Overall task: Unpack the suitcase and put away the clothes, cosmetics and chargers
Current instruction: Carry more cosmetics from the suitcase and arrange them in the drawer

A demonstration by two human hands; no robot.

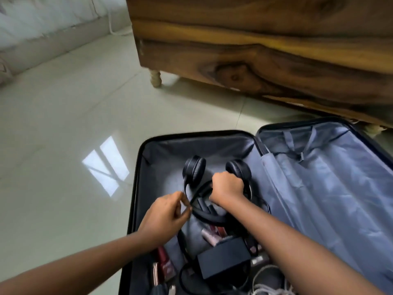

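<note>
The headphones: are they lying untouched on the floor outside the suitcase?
No, the headphones are over the open suitcase, where the right hand grips them and the left hand pinches their black cable.

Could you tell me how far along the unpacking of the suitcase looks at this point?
Partly done, it seems: no clothes show in the open suitcase, and its lid half holds only lining. In hand: the right hand grips the black headphones while the left hand pinches their cable. Left: a black power adapter, cosmetics and a white cord in the base.
</note>
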